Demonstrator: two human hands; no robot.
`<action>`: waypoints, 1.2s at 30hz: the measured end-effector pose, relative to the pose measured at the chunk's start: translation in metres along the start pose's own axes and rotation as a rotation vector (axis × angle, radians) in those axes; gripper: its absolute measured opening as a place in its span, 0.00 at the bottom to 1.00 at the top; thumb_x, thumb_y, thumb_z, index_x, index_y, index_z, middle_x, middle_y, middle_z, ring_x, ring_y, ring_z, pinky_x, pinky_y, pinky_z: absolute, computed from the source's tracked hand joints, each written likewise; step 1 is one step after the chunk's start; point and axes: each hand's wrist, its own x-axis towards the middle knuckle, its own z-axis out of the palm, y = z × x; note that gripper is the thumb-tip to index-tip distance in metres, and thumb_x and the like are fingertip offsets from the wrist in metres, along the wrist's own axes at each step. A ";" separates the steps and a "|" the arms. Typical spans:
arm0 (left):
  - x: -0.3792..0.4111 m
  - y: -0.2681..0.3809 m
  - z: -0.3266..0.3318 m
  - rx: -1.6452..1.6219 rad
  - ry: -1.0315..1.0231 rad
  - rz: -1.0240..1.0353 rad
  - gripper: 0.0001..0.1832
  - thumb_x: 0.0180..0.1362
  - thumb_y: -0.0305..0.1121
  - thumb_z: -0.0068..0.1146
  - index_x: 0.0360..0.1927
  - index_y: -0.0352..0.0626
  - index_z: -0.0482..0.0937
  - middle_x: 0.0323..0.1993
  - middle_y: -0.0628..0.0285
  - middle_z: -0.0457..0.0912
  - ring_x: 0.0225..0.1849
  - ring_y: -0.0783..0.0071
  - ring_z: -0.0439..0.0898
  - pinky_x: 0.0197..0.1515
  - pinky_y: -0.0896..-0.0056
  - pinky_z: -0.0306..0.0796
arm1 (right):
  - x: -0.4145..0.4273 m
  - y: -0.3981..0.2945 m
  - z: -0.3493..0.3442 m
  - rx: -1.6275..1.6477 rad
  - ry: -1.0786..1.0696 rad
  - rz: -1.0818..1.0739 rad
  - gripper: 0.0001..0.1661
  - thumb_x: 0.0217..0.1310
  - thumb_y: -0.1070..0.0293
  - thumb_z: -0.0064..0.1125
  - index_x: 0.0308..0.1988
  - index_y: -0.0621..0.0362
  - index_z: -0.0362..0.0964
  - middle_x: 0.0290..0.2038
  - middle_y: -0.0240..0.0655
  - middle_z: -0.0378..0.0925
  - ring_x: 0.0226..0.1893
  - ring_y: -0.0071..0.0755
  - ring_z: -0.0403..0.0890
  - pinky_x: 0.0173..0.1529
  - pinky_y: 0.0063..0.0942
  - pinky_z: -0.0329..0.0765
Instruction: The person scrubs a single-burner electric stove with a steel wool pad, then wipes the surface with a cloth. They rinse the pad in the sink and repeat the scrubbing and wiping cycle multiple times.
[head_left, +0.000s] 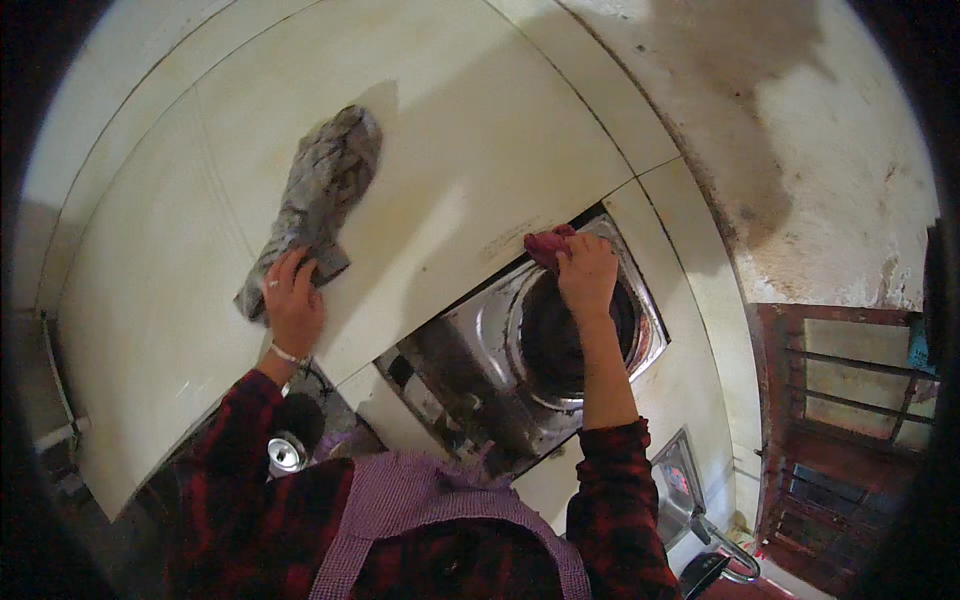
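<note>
My left hand (292, 306) has its fingers curled on the near end of a grey cloth (330, 169), which lies bunched lengthwise on the pale countertop (442, 157). My right hand (590, 271) grips a crumpled dark red cloth (547, 246). That cloth touches the back rim of a steel gas cooktop (480, 330) set into the counter. Below the hand is the cooktop's round, blackened burner recess (551, 337), partly covered by my right forearm. Dark soiling marks the steel around it.
A steel sink (675, 487) with a curved tap (742, 566) sits at the lower right. Past the counter's right edge rise a stained wall (840, 172) and a red-framed barred window (855, 375). A round metal object (285, 453) is near my left elbow, below counter level.
</note>
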 end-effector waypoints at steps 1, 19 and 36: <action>0.001 0.001 -0.001 -0.006 0.002 0.001 0.22 0.41 0.18 0.53 0.45 0.36 0.76 0.54 0.54 0.72 0.58 0.52 0.68 0.60 0.50 0.61 | -0.004 -0.014 -0.003 -0.024 -0.040 0.006 0.11 0.51 0.61 0.60 0.34 0.54 0.73 0.36 0.36 0.74 0.39 0.45 0.74 0.40 0.43 0.70; -0.006 -0.010 0.006 -0.006 0.072 0.058 0.19 0.45 0.21 0.52 0.44 0.37 0.75 0.53 0.55 0.72 0.58 0.53 0.68 0.60 0.52 0.61 | -0.194 -0.125 -0.062 0.001 -0.043 0.065 0.11 0.47 0.64 0.61 0.32 0.54 0.71 0.39 0.36 0.75 0.38 0.41 0.74 0.37 0.40 0.70; -0.011 -0.010 0.012 0.027 0.065 0.084 0.19 0.46 0.20 0.50 0.45 0.38 0.76 0.54 0.56 0.72 0.56 0.52 0.69 0.59 0.51 0.62 | -0.154 -0.130 -0.033 0.036 0.129 0.082 0.19 0.43 0.66 0.60 0.41 0.54 0.75 0.47 0.31 0.75 0.40 0.38 0.73 0.40 0.36 0.69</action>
